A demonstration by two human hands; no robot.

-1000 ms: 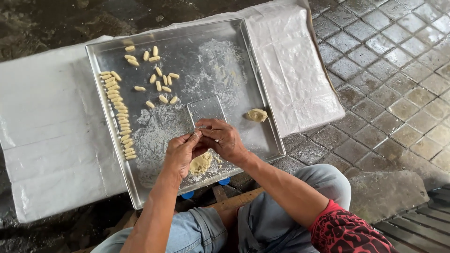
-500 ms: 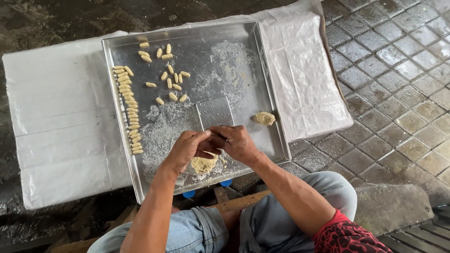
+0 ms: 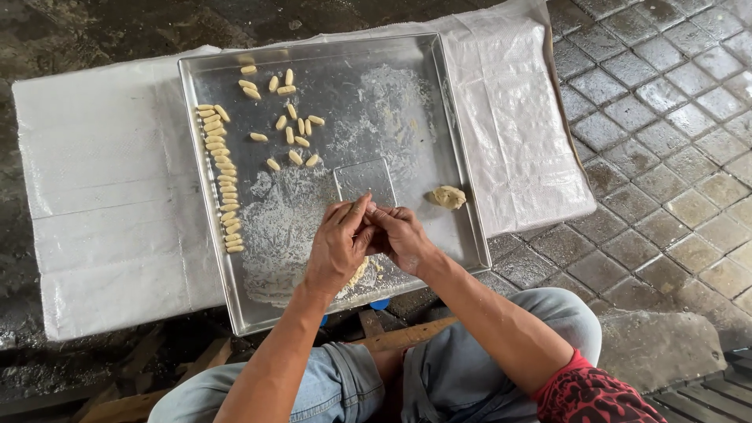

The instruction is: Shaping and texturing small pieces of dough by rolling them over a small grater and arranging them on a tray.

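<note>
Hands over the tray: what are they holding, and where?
Left hand and right hand press fingertips together over the tray; whatever is pinched between them is hidden.

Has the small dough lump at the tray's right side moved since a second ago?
No. The dough lump still sits right of the flat metal scraper, near the tray's right wall, as before. Only the camera shifted.

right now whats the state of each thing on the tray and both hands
left hand: fingers pressed to the right hand, what they pinch is hidden
right hand: fingertips meeting the left
tray: flat, dusted with flour
row of pieces: lined along the left wall
loose pieces: scattered near the top
dough lump: alone by the right wall
dough under hands: mostly hidden
scraper: lying flat
</note>
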